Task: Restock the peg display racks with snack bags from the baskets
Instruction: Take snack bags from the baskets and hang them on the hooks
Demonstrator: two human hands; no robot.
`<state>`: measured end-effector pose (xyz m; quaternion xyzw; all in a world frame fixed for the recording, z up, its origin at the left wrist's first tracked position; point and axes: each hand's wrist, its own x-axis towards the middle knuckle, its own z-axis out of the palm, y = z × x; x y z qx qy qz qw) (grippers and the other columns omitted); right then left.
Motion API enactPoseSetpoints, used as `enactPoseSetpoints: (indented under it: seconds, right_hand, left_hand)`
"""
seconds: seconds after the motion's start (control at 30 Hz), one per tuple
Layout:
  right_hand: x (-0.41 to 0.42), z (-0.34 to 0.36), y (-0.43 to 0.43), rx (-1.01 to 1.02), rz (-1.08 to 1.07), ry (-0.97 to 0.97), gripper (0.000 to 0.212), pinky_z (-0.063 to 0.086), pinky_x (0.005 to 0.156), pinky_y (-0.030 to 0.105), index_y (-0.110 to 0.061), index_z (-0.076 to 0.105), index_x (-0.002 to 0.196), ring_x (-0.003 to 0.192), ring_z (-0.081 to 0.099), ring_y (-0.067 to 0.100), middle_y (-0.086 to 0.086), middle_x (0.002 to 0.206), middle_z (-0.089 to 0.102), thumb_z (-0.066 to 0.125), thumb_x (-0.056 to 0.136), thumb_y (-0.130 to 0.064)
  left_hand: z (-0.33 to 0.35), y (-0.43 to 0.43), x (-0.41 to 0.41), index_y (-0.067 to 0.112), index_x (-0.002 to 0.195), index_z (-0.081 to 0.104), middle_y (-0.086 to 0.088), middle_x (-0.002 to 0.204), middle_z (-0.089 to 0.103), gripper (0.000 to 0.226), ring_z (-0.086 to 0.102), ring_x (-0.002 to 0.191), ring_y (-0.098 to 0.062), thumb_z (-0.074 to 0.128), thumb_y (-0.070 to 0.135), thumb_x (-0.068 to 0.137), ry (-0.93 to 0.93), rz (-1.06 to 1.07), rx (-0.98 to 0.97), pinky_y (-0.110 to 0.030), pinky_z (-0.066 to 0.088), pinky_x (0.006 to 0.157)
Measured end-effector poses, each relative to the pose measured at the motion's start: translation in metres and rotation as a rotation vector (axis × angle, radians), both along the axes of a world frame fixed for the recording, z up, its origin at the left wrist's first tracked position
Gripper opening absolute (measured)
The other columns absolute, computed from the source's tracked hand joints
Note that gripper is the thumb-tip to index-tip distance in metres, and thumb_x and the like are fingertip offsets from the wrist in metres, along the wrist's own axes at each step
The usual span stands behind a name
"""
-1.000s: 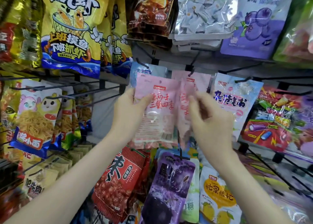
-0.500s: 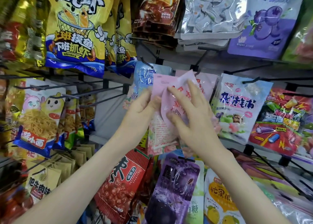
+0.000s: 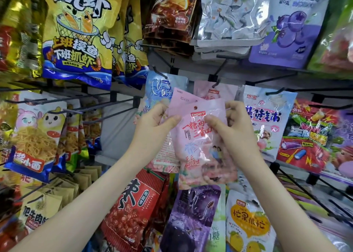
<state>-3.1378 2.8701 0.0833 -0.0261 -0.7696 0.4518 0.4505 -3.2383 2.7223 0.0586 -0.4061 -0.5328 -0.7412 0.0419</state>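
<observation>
Both my hands hold pink snack bags in front of the peg rack. My right hand [image 3: 232,129] grips the front pink bag [image 3: 202,148], which faces me with its hang hole at the top, off any peg. My left hand [image 3: 154,124] pinches that bag's left edge together with a second pink bag [image 3: 183,100] held behind it, back side showing. Just above hangs another pink bag [image 3: 215,92] on a black peg [image 3: 217,83], with a light blue bag [image 3: 160,87] on the peg to its left.
Hanging bags crowd all sides: yellow shrimp-snack bags [image 3: 76,34] upper left, a white bag [image 3: 267,122] to the right, a purple bag [image 3: 193,219] and a red bag [image 3: 131,213] below. Bare black pegs [image 3: 99,108] jut out at the left.
The pink bags have been shuffled: one has come to the front and turned face-on, lower than before. My right hand moved from on top of the bags to the front bag's right edge.
</observation>
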Motion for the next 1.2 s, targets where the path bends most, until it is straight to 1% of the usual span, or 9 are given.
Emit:
enactPoseSetpoints:
  seconds: [0.1, 0.2, 0.27, 0.33, 0.5, 0.67, 0.83, 0.97, 1.2]
  right_hand:
    - [-0.001, 0.003, 0.003, -0.023, 0.003, 0.030, 0.024, 0.047, 0.050, 0.026, -0.018, 0.048, 0.088, 0.069, 0.067, 0.017, 0.013, 0.086, 0.067, 0.071, 0.084, -0.017]
    - [0.001, 0.010, 0.004, -0.002, -0.003, 0.037, 0.024, 0.052, 0.052, 0.042, -0.020, 0.045, 0.090, 0.072, 0.065, 0.036, 0.022, 0.089, 0.064, 0.069, 0.086, -0.022]
    - [0.004, 0.018, 0.004, -0.005, -0.012, 0.088, 0.024, 0.052, 0.056, 0.041, -0.029, 0.047, 0.088, 0.070, 0.067, 0.027, 0.009, 0.084, 0.069, 0.067, 0.088, -0.017]
    - [0.009, 0.029, 0.007, -0.008, -0.043, 0.153, 0.023, 0.054, 0.059, 0.038, -0.029, 0.049, 0.091, 0.068, 0.066, 0.018, 0.001, 0.079, 0.069, 0.065, 0.089, -0.013]
    - [0.011, 0.051, 0.016, 0.000, -0.102, 0.187, 0.004, 0.054, 0.075, 0.052, -0.017, 0.061, 0.086, 0.080, 0.064, 0.031, 0.018, 0.090, 0.066, 0.064, 0.088, -0.018]
    - [0.002, 0.056, 0.013, -0.064, -0.102, 0.158, 0.014, 0.054, 0.071, 0.055, -0.010, 0.061, 0.079, 0.071, 0.061, 0.022, 0.012, 0.076, 0.065, 0.065, 0.086, -0.021]
    - [-0.002, 0.055, 0.012, -0.025, -0.140, 0.144, 0.045, 0.051, 0.072, 0.063, 0.003, 0.055, 0.089, 0.072, 0.060, 0.037, 0.027, 0.090, 0.063, 0.065, 0.080, -0.040]
    - [-0.008, 0.054, 0.010, 0.021, -0.203, 0.158, 0.066, 0.046, 0.063, 0.052, 0.007, 0.048, 0.089, 0.069, 0.043, 0.017, 0.033, 0.089, 0.054, 0.062, 0.073, -0.055]
    - [-0.002, 0.053, 0.000, 0.126, -0.326, 0.187, 0.045, 0.025, 0.057, 0.032, -0.008, 0.030, 0.067, 0.060, 0.027, 0.011, 0.014, 0.065, 0.031, 0.062, 0.087, -0.033]
  left_hand:
    - [0.001, 0.002, -0.001, -0.015, 0.102, 0.053, -0.034, 0.106, 0.059, 0.030, 0.062, 0.099, -0.042, 0.065, 0.009, 0.088, -0.026, -0.002, -0.001, -0.052, 0.050, 0.091]
    - [0.002, 0.000, -0.002, -0.008, 0.096, 0.058, -0.021, 0.094, 0.069, 0.026, 0.067, 0.090, -0.036, 0.066, 0.015, 0.089, -0.023, 0.020, -0.026, -0.054, 0.051, 0.089]
    - [0.003, -0.003, -0.007, 0.011, 0.085, 0.065, -0.012, 0.084, 0.072, 0.006, 0.068, 0.080, -0.032, 0.064, 0.015, 0.090, -0.043, 0.038, -0.008, -0.051, 0.052, 0.078]
    - [0.005, -0.009, -0.011, 0.014, 0.082, 0.064, -0.021, 0.085, 0.069, 0.009, 0.064, 0.077, -0.044, 0.064, 0.019, 0.090, -0.049, 0.065, 0.021, -0.056, 0.051, 0.071]
    - [0.010, -0.028, -0.027, 0.011, 0.084, 0.058, -0.003, 0.080, 0.072, 0.010, 0.070, 0.073, -0.019, 0.060, 0.018, 0.091, -0.107, 0.145, 0.142, -0.035, 0.057, 0.063]
    - [0.019, -0.044, -0.036, 0.015, 0.082, 0.056, 0.006, 0.076, 0.073, 0.010, 0.070, 0.069, -0.009, 0.058, 0.016, 0.092, -0.142, 0.179, 0.275, -0.024, 0.055, 0.056]
    - [0.018, -0.049, -0.030, 0.014, 0.084, 0.057, 0.003, 0.080, 0.074, 0.013, 0.071, 0.074, -0.012, 0.062, 0.025, 0.080, -0.128, 0.115, 0.292, -0.024, 0.056, 0.058]
    - [0.015, -0.047, -0.029, 0.013, 0.086, 0.059, -0.001, 0.085, 0.075, 0.016, 0.072, 0.078, -0.016, 0.062, 0.026, 0.079, -0.170, 0.068, 0.273, -0.028, 0.057, 0.060]
    - [0.006, -0.045, -0.026, 0.012, 0.085, 0.060, -0.007, 0.093, 0.074, 0.017, 0.071, 0.087, -0.025, 0.064, 0.028, 0.079, -0.198, 0.097, 0.274, -0.039, 0.060, 0.073]
